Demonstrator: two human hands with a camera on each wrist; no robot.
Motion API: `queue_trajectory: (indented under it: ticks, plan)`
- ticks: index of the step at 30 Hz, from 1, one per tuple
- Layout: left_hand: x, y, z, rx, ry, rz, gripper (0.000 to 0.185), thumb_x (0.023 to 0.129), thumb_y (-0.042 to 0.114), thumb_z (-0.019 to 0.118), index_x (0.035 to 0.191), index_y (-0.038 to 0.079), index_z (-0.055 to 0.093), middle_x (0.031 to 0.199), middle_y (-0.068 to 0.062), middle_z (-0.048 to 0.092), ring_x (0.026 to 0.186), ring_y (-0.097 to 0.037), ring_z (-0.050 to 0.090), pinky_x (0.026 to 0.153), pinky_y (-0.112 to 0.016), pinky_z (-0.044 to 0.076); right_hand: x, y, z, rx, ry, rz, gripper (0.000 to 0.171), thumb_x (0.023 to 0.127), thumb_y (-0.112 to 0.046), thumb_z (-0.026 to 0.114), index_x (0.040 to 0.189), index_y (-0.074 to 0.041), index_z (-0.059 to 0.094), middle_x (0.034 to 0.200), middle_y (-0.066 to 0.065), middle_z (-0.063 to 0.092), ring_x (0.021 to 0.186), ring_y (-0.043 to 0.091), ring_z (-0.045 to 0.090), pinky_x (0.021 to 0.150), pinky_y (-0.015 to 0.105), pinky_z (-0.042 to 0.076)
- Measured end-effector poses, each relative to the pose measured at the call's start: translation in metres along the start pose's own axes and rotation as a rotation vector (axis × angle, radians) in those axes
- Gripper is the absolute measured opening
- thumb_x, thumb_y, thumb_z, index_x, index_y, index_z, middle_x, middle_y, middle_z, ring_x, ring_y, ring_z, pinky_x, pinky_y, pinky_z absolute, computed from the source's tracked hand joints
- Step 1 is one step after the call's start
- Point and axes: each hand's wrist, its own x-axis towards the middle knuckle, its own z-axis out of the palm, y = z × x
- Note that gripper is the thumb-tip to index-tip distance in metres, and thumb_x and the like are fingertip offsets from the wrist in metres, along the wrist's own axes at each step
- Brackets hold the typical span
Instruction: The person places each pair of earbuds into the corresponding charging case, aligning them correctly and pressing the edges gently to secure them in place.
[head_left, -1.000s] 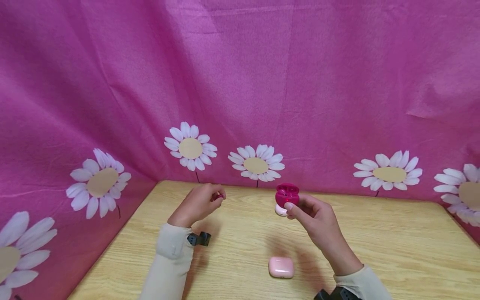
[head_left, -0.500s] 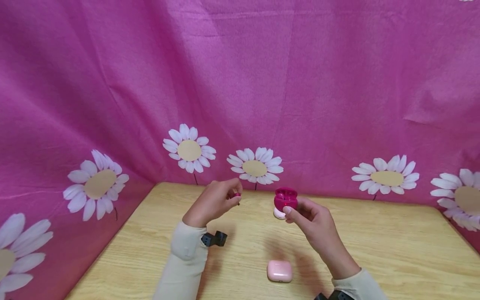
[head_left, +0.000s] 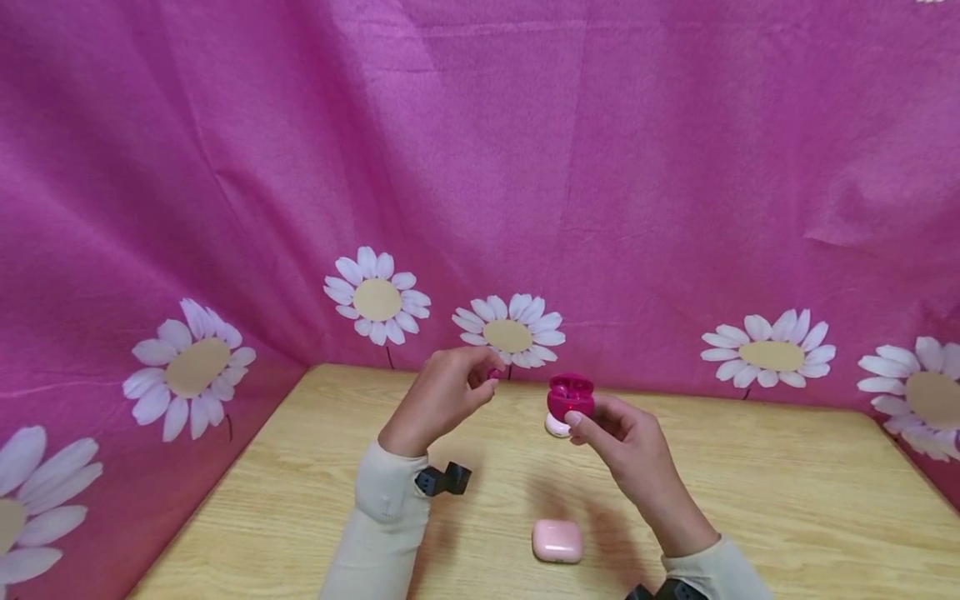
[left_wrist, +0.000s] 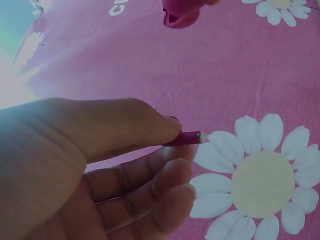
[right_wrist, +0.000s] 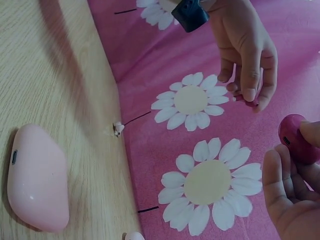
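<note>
— Above the far middle of the wooden table [head_left: 750, 492], what is each hand doing?

— The right hand [head_left: 626, 442] is raised off the table with its thumb and fingers curled round a magenta earbud case [head_left: 571, 398]. The case's lid stands open, and something sits in the well, though I cannot tell what. The right wrist view shows the case pinched between the fingertips, its rounded bottom and a small port facing the camera.

— And the left?

— The left hand [head_left: 442, 398] is also lifted, just to the left of the case and apart from it. Its thumb and forefinger pinch a magenta earbud [left_wrist: 186, 138] narrowly; the left wrist view shows the stem poking out past the fingertips, with a pale tip at its end. The other fingers curl loosely beneath.

— What lies on the table?

— A pale pink earbud case [head_left: 557, 541], closed, lies near the front edge, below the two hands and between the forearms. Directly behind the magenta case something small, rounded and whitish-pink shows; I cannot tell what it is.

— The surroundings?

— A pink cloth [head_left: 525, 167] printed with white daisies hangs behind and to both sides of the table.
</note>
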Motion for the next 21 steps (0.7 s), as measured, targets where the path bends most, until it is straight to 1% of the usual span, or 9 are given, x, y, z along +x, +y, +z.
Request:
queue_trajectory:
  ticks: [2,4,7,9,11,15,21]
  plan:
    - [0.0,0.002,0.0,-0.007,0.01,0.011,0.016,0.085,0.005,0.071,0.099,0.013,0.07,0.083,0.007,0.064,0.073,-0.006,0.058,0.065,-0.02,0.051,0.0,-0.001,-0.001,-0.002,-0.002,0.006,0.024,0.089,-0.01,0.069,0.107,0.006,0.066,0.087,0.007,0.069,0.072,0.015,0.066,0.069,0.029,0.056]
    - [-0.001,0.004,0.0,-0.009,0.019,0.028,0.018,0.084,0.004,0.071,0.1,0.012,0.07,0.085,0.007,0.064,0.074,-0.006,0.058,0.065,-0.02,0.051,0.0,-0.003,-0.001,-0.006,-0.002,0.012,0.025,0.089,-0.012,0.069,0.108,0.005,0.066,0.087,0.008,0.069,0.073,0.016,0.066,0.07,0.029,0.056]
    - [-0.004,0.006,0.001,-0.018,0.021,0.041,0.022,0.083,0.002,0.071,0.103,0.012,0.069,0.086,0.005,0.064,0.076,-0.006,0.058,0.066,-0.02,0.051,-0.002,-0.004,-0.001,-0.006,0.002,0.029,0.026,0.089,-0.014,0.07,0.108,0.004,0.067,0.086,0.008,0.069,0.074,0.017,0.066,0.07,0.029,0.055]
    - [-0.006,0.007,0.001,-0.023,0.022,0.055,0.023,0.083,0.002,0.071,0.104,0.011,0.068,0.087,0.004,0.064,0.077,-0.007,0.058,0.066,-0.021,0.051,-0.003,-0.004,0.0,-0.004,0.007,0.035,0.026,0.089,-0.014,0.07,0.107,0.004,0.067,0.084,0.004,0.069,0.073,0.017,0.066,0.069,0.028,0.055]
    - [-0.007,0.008,0.002,-0.032,0.023,0.069,0.024,0.083,0.001,0.07,0.105,0.01,0.068,0.087,0.002,0.064,0.078,-0.009,0.058,0.066,-0.023,0.052,-0.003,-0.004,0.001,-0.006,0.011,0.036,0.025,0.089,-0.014,0.071,0.107,0.003,0.067,0.083,0.005,0.069,0.073,0.018,0.066,0.069,0.028,0.055]
    - [-0.009,0.011,0.003,-0.035,0.043,0.112,0.027,0.083,0.0,0.069,0.108,0.01,0.068,0.087,0.002,0.062,0.078,-0.01,0.057,0.066,-0.027,0.053,-0.003,-0.005,0.001,-0.016,0.014,0.026,0.024,0.088,-0.014,0.071,0.106,0.002,0.068,0.083,0.006,0.069,0.072,0.018,0.066,0.068,0.028,0.055]
    - [-0.005,0.018,0.006,-0.045,0.072,0.175,0.03,0.083,-0.001,0.068,0.111,0.008,0.068,0.088,0.002,0.063,0.079,-0.009,0.058,0.065,-0.022,0.052,-0.001,-0.004,-0.001,-0.029,0.009,-0.015,0.023,0.089,-0.012,0.07,0.106,0.003,0.068,0.083,0.007,0.068,0.072,0.018,0.066,0.067,0.027,0.055]
